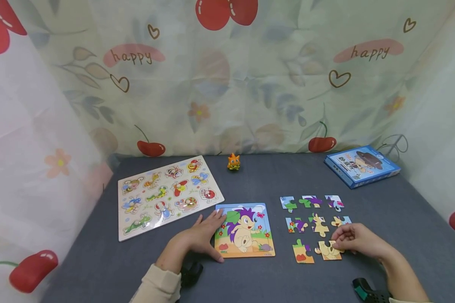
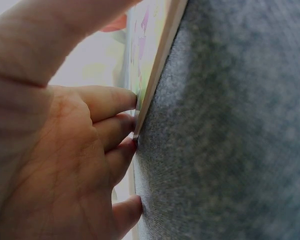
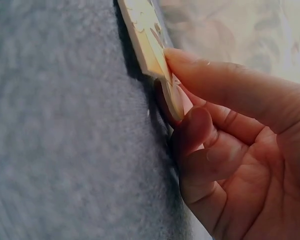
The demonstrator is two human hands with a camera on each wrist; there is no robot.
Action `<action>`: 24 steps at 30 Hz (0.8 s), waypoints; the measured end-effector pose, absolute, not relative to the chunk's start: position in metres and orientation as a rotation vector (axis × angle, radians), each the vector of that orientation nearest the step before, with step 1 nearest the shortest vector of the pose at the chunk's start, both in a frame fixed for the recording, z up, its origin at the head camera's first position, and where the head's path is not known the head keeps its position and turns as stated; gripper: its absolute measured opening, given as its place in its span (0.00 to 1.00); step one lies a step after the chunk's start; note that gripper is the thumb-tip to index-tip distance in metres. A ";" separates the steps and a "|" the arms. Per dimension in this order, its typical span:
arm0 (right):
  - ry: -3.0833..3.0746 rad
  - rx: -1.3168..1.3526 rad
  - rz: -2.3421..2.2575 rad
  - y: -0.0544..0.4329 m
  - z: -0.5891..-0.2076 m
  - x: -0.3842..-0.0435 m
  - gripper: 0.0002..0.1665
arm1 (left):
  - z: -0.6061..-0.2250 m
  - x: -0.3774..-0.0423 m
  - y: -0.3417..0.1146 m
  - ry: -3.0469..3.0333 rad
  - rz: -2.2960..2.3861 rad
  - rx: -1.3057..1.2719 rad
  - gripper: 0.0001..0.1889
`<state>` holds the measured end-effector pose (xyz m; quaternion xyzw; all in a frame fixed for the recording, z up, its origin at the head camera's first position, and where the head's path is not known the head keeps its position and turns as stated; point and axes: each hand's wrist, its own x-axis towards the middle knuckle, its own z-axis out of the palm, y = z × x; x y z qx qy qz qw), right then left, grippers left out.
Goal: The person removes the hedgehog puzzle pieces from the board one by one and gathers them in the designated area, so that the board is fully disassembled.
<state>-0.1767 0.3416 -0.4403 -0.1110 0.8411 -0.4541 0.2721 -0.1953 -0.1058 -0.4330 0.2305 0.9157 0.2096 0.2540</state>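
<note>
My left hand [image 1: 204, 235] lies with fingers spread at the left edge of a square hedgehog picture board [image 1: 265, 253]. In the left wrist view, the fingertips touch the side of the board [image 2: 157, 70]. My right hand [image 1: 360, 240] is at the lower right of several loose jigsaw pieces. Between its thumb and curled fingers it pinches a small jigsaw piece [image 3: 175, 102], mostly hidden by the hand in the head view. A tan jigsaw piece [image 1: 327, 251] lies right beside the fingertips, and a piece with a red shape [image 1: 302, 254] lies to its left.
A white insect puzzle board [image 1: 167, 198] lies at the back left. Behind the hedgehog board stands a small orange toy figure [image 1: 233, 162]. The blue box [image 1: 364, 166] sits at the back right, a thin cable [image 1: 402, 141] behind it. Printed cloth [image 1: 242, 105] encloses the dark table [image 1: 250, 282].
</note>
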 end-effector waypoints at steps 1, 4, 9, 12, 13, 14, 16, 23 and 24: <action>2.268 -0.300 -1.223 0.341 -0.440 -0.177 0.19 | -0.433 -0.195 -0.106 2.487 0.570 0.626 0.59; 2.279 -0.296 -1.221 0.339 -0.440 -0.177 0.18 | -0.433 -0.195 -0.106 2.486 0.574 0.626 0.59; 2.283 -0.284 -1.224 0.338 -0.441 -0.177 0.18 | -0.433 -0.196 -0.106 2.484 0.576 0.622 0.58; 2.282 -0.275 -1.224 0.337 -0.441 -0.177 0.18 | -0.432 -0.195 -0.106 2.481 0.576 0.618 0.58; 2.282 -0.276 -1.223 0.337 -0.441 -0.177 0.18 | -0.432 -0.195 -0.106 2.482 0.574 0.618 0.58; 2.281 -0.280 -1.223 0.338 -0.442 -0.177 0.18 | -0.432 -0.195 -0.106 2.482 0.574 0.618 0.58; 2.272 -0.294 -1.227 0.338 -0.442 -0.177 0.18 | -0.432 -0.195 -0.106 2.482 0.574 0.620 0.58; 2.221 -0.351 -1.248 0.345 -0.442 -0.178 0.18 | -0.431 -0.195 -0.105 2.481 0.578 0.619 0.58; 2.211 -0.349 -1.255 0.347 -0.442 -0.177 0.18 | -0.431 -0.195 -0.105 2.481 0.577 0.618 0.58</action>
